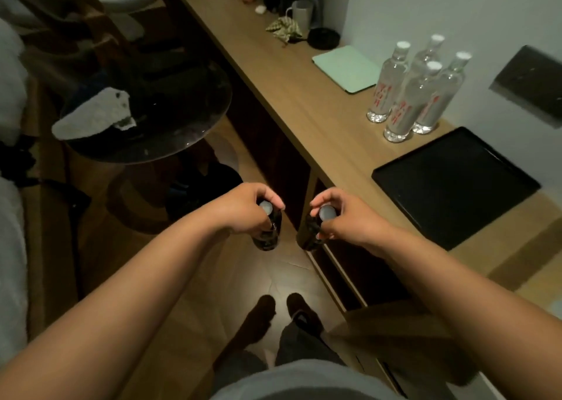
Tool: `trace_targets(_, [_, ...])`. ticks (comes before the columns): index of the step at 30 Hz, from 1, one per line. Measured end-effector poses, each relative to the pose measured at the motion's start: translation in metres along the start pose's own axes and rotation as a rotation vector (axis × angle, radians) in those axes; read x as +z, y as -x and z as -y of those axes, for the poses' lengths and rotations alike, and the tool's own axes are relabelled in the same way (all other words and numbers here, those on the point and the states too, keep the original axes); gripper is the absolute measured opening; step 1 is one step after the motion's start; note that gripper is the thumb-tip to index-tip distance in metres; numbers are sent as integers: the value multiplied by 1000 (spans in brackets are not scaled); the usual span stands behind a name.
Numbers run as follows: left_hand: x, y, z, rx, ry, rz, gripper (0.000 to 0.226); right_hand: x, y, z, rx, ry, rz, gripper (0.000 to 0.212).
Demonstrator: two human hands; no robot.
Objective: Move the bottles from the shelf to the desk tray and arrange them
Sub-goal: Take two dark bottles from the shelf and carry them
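Observation:
My left hand (243, 208) grips the neck of a dark bottle with a grey cap (267, 235), held upright over the floor. My right hand (340, 214) holds a second dark bottle with a grey cap (310, 235) the same way, close beside the first. Both hang in front of the wooden desk's front edge. The black tray (456, 183) lies flat on the desk to the right of my right hand, with nothing on it. Several clear water bottles with white caps (413, 95) stand together on the desk just beyond the tray.
The long wooden desk (304, 101) runs along the wall, carrying a green notebook (346, 68), a mug (301, 13) and a dark ashtray (324, 37). A round glass table (158, 117) with a white cloth stands to the left. My feet are on the floor below.

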State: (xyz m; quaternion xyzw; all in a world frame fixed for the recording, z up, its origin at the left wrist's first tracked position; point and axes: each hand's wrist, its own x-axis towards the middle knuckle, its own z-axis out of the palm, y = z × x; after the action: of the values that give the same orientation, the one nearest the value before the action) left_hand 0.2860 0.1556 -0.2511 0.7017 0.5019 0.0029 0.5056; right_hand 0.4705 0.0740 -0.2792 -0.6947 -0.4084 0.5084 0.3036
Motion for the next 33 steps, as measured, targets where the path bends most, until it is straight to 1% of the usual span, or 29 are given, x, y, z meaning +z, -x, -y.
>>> trace_targets(3, [-15,-36,-31,33,-7,4,34,-27,-21,22,15,-39,-18,39])
trace_targets(6, [-28,-73,-62,41,32,29,35,-53,-40,37,22,-97,-95,36])
trace_targets(13, [-50,-163,-127,73,110,230,34,-107,-79,54,112,-295,-281,40])
trace_targets(16, [-54,-203,-153,105,71,333,34,-126,-99,55,151,-356,-376,41])
trace_targets(20, [-61,-260,-184,161,-37,475,36,-145,-131,58,197,-466,-528,40])
trace_targets(22, [-61,-288,-197,185,-45,535,36,-152,-146,61,220,-507,-595,39])
trace_targets(28, [-49,-351,-226,224,-116,616,38,-173,-185,67,268,-696,-826,37])
trace_targets(33, [-39,-382,-236,231,-133,652,36,-183,-202,65,326,-712,-912,35])
